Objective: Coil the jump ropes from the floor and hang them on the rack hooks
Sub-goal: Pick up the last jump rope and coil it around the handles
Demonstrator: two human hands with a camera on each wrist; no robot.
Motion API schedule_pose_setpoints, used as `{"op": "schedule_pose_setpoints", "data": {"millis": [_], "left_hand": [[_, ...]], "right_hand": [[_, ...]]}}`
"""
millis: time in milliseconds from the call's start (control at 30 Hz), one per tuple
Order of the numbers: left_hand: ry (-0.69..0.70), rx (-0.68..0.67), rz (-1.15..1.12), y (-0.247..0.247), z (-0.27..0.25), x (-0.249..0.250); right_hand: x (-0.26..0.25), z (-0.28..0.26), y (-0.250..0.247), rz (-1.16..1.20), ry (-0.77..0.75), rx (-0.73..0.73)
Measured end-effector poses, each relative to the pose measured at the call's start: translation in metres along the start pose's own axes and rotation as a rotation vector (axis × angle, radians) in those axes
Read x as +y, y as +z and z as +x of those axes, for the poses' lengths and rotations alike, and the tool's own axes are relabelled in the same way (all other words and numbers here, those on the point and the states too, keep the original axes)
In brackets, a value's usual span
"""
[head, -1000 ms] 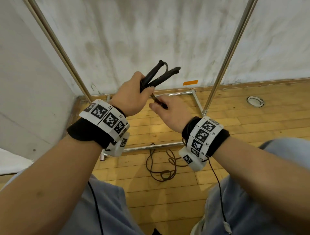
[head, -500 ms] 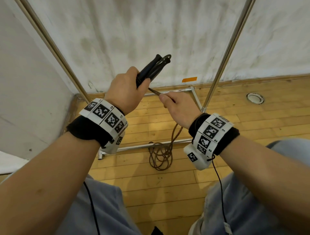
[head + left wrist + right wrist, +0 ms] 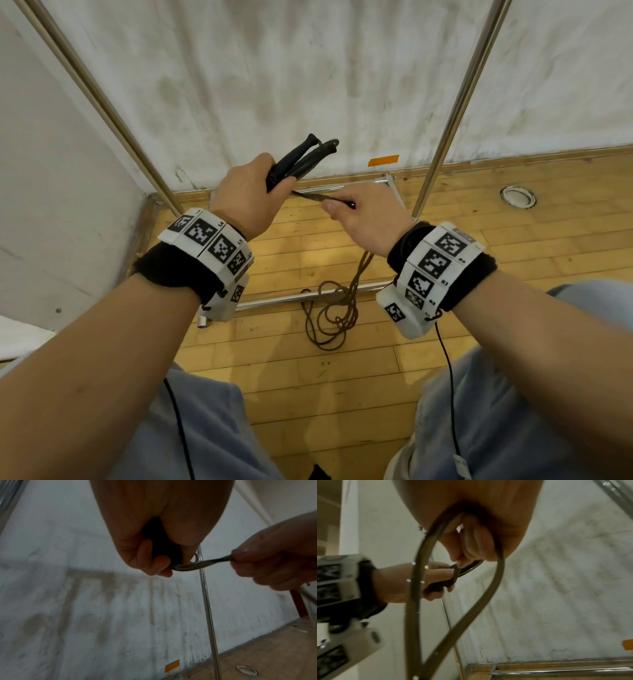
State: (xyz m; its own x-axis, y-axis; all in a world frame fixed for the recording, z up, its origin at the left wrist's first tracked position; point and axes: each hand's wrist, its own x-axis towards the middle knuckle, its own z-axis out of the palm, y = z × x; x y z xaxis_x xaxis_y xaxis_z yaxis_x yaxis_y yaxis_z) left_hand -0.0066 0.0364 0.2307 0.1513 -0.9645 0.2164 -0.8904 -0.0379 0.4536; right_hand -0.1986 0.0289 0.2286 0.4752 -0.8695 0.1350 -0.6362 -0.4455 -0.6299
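Note:
My left hand (image 3: 251, 195) grips the two black handles (image 3: 301, 157) of a jump rope, which point up and to the right. A short taut stretch of the brown rope (image 3: 310, 196) runs from that fist to my right hand (image 3: 363, 214), which pinches it. Below the right hand the rope hangs down to a loose pile (image 3: 334, 313) on the wooden floor. In the left wrist view the left hand (image 3: 154, 555) is closed round the handles and the rope (image 3: 205, 562) leads right. In the right wrist view my right hand (image 3: 471, 545) holds a hanging loop of rope (image 3: 419, 588).
The metal rack has two slanted uprights (image 3: 455, 102) and a low base bar (image 3: 281, 303) on the floor in front of a stained white wall. An orange tape mark (image 3: 383, 160) is on the wall and a round floor fitting (image 3: 518, 196) lies to the right.
My right hand has drawn the rope to the right, away from the left fist. The rope has lifted from a flat coil into hanging strands, and the handles have closed together.

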Motion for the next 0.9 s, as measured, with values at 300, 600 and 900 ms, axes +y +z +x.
{"op": "schedule_pose_setpoints", "data": {"millis": [300,600,900], "left_hand": [[-0.02,-0.029,0.201,0.005,-0.003,-0.003],[0.02,-0.266,0.224,0.016,-0.015,0.006],[0.237,-0.318,0.268,0.027,-0.033,0.031]], "right_hand": [[0.009,0.006,-0.004,-0.044,0.084,-0.075],[0.005,0.003,-0.014,-0.026,-0.106,0.072],[0.011,0.01,-0.025,-0.052,-0.111,0.143]]}}
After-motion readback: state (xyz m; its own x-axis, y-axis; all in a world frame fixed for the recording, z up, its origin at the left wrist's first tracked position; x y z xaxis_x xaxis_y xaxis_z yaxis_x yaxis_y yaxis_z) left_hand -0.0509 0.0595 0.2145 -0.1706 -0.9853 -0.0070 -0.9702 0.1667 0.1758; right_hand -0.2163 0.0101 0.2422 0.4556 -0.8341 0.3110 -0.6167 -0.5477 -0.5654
